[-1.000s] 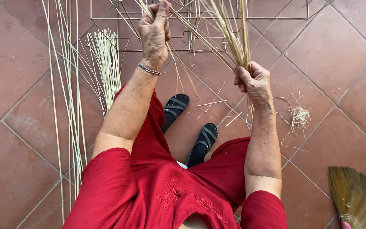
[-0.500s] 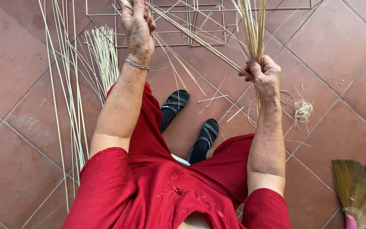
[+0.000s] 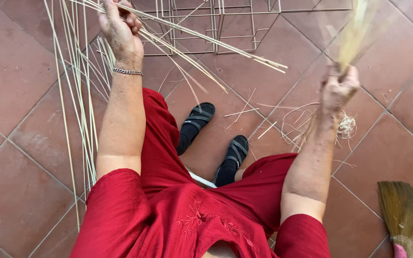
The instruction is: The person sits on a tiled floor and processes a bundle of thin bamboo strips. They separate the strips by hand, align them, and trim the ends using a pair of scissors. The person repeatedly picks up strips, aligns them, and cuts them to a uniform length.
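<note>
Left hand (image 3: 119, 29) clamped on long pale straw stalks (image 3: 201, 40) fanning rightward over red floor tiles (image 3: 15, 86); right hand (image 3: 339, 88) closed round blurred upright straw bundle (image 3: 354, 31), well apart.

Matt terracotta floor tiles (image 3: 20, 62), slightly rough. Thin grey metal wire frame (image 3: 235, 28) on them, dull. Beside the frame: pale dry straw-like reed stalks (image 3: 206, 40), fibrous, matt. Red embroidered cloth garment (image 3: 168, 210), soft. Black glossy strap sandals (image 3: 199, 114).
</note>
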